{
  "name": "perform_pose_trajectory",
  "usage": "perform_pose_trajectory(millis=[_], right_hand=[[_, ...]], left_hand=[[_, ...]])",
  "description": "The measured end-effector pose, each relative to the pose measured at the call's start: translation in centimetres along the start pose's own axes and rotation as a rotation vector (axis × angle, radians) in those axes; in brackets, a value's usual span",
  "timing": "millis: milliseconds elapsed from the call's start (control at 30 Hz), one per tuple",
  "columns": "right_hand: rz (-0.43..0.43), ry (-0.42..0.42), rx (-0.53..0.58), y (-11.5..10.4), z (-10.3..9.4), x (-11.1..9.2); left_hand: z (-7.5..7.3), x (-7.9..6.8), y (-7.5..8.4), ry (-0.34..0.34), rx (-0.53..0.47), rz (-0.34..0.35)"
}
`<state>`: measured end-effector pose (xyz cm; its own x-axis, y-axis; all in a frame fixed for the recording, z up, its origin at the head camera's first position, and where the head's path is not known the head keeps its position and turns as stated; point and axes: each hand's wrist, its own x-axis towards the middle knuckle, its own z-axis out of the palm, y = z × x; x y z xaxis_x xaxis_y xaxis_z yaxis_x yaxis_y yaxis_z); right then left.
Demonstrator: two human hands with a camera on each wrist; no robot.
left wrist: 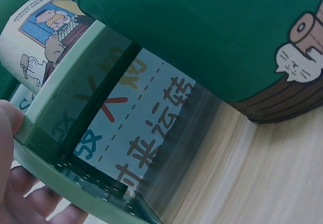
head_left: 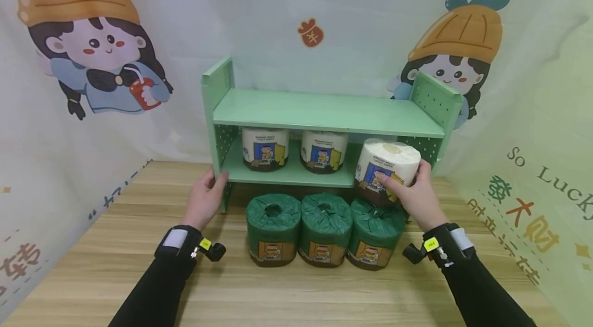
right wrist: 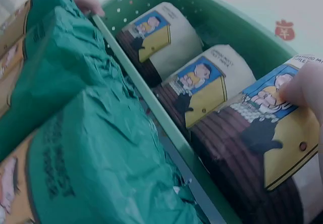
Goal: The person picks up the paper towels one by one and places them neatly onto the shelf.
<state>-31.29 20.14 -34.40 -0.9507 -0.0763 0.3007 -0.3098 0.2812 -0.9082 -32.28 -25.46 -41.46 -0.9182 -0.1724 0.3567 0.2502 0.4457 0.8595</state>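
In the head view my right hand (head_left: 419, 195) grips a white-wrapped toilet roll (head_left: 386, 165), thumb on its printed front, fingers round its right side. The roll is tilted at the right end of the middle board of a green shelf (head_left: 324, 113). Two like white rolls, one at left (head_left: 265, 149) and one at centre (head_left: 323, 152), stand upright on that board. My left hand (head_left: 204, 198) holds the shelf's left side panel; the left wrist view shows the thumb (left wrist: 10, 118) on one face and fingers (left wrist: 45, 199) on the other.
Three green-wrapped rolls stand in a row on the wooden table (head_left: 306, 296) before the shelf: left (head_left: 273, 229), middle (head_left: 326, 229) and right (head_left: 372, 234). The right one lies just below the held roll. A printed cloth (head_left: 259, 18) hangs behind and at both sides.
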Motion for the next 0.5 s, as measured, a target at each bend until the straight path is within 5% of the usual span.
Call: perform_pose_trajectory(millis=[500], right_hand=[[-0.015, 0.049, -0.274, 0.2, -0.8, 2.6]], left_hand=[[0.1, 0.2, -0.2, -0.002, -0.01, 0.013]])
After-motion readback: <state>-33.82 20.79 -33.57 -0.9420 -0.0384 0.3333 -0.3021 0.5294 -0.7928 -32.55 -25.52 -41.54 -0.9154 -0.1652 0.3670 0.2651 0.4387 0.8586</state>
